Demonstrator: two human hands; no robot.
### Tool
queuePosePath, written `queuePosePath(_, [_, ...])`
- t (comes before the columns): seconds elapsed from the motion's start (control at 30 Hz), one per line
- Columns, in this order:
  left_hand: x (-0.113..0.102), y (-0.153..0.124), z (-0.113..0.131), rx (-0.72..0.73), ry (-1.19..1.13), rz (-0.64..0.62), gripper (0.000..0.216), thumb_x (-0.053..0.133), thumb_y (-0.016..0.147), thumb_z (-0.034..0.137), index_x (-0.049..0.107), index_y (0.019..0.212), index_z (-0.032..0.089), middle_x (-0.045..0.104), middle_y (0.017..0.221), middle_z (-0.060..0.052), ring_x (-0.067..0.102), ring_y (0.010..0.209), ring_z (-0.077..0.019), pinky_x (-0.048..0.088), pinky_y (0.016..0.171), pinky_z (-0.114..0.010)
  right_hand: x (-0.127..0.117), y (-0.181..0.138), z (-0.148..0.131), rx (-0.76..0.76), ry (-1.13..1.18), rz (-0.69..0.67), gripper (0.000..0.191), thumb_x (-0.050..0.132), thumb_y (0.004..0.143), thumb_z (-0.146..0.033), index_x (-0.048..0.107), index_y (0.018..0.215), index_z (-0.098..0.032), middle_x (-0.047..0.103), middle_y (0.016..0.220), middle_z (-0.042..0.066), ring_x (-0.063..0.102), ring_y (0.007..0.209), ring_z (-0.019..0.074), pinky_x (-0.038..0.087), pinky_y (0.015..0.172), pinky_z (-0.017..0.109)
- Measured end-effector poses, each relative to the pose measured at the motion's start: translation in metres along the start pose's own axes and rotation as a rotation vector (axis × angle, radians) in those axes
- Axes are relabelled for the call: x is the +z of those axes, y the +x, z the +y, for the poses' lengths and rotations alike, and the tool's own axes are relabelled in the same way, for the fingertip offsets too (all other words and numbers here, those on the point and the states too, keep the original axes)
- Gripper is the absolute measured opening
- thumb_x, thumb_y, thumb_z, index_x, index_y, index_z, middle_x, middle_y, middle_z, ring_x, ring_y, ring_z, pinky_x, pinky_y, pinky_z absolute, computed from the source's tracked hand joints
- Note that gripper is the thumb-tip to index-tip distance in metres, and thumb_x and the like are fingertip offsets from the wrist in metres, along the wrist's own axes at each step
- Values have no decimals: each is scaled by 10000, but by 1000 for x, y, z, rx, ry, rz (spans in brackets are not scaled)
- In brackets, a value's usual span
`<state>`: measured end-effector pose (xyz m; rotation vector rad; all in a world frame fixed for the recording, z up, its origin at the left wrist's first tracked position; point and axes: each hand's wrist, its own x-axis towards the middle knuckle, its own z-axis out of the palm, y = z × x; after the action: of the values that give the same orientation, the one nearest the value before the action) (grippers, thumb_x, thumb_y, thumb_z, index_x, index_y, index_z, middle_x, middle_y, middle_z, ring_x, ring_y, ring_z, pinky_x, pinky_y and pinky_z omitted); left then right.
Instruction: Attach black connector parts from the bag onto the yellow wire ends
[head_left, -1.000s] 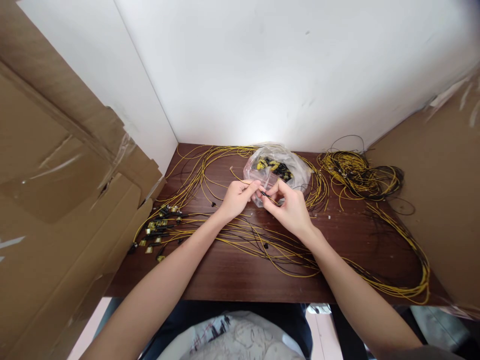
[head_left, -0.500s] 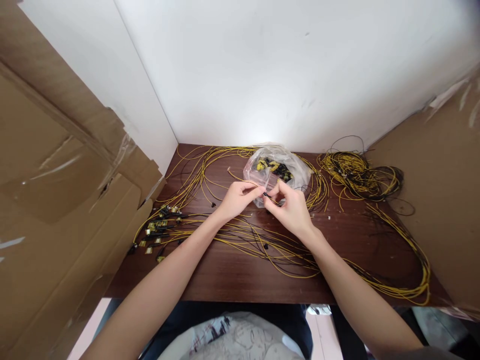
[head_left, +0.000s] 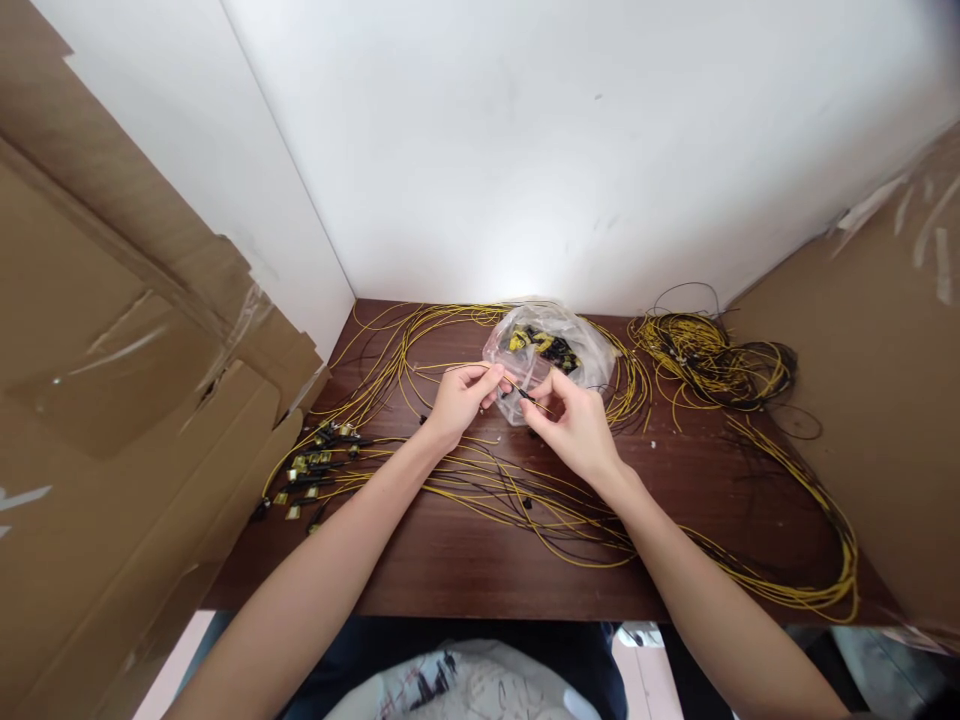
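Checker: edges and room?

Tagger: Dark table [head_left: 465, 585] is boxed in. Cardboard sheet [head_left: 112, 400] leans along the 9 o'clock side, cardboard panel [head_left: 892, 380] along the 3 o'clock side, white wall [head_left: 525, 150] at 12. Front edge is at 6 o'clock, against the person's body. The only bare wood is a strip near that edge, and loose wires [head_left: 570, 520] are strewn across the rest.

Checker: hands?

Tagger: Both are up at table centre, close together. Left hand [head_left: 457, 400] pinches a yellow wire [head_left: 508, 382] with thumb and fingertips. Right hand [head_left: 574, 425] is pinched shut on a small black connector [head_left: 523, 394] at the wire's end, so the piece sits in the gap between the two hands.

Checker: around them?

Tagger: Clear plastic bag [head_left: 592, 360] of black-and-yellow parts is just past the fingers at 12 o'clock, touching or nearly; can't tell which. Tangled wire coil [head_left: 712, 360] is at 2 o'clock, well apart. Bunch of terminated ends [head_left: 315, 470] is at 8 o'clock of the left hand.
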<state>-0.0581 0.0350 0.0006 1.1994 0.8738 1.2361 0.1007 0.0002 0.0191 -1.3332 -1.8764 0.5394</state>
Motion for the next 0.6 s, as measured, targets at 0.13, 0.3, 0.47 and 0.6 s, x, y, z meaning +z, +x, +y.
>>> queuePosePath(0.13, [0, -2, 1, 12, 79, -47, 242, 655, 749, 374, 723, 758, 143, 637, 686, -48, 434, 505, -80, 344, 480, -202, 1, 0, 1, 5, 12, 0, 80, 542, 784, -245, 507, 728, -200, 518, 568, -40, 437, 479, 95, 347, 503, 217])
queuePosePath(0.3, [3, -4, 3, 65, 167, -96, 195, 688, 715, 342, 704, 651, 158, 641, 659, -42, 524, 603, -118, 392, 561, -214, 3, 0, 1, 18, 15, -5, 88, 553, 774, -261, 508, 727, -202, 515, 554, -45, 428, 457, 91, 335, 481, 212])
queuePosePath(0.47, [2, -2, 3, 10, 51, -62, 259, 692, 706, 384, 687, 649, 132, 594, 587, -28, 440, 492, -79, 335, 476, -203, 3, 1, -1, -1, 62, -10, 137, 553, 764, -263, 458, 685, -203, 506, 553, -46, 436, 458, 88, 343, 486, 207])
queuePosePath(0.6, [-1, -2, 1, -27, 16, -26, 279, 683, 713, 394, 679, 685, 116, 586, 593, -27, 428, 481, -67, 325, 458, -192, 4, 0, -1, -4, 68, -34, 140, 541, 757, -240, 432, 676, -207, 499, 551, -47, 456, 473, 97, 355, 505, 211])
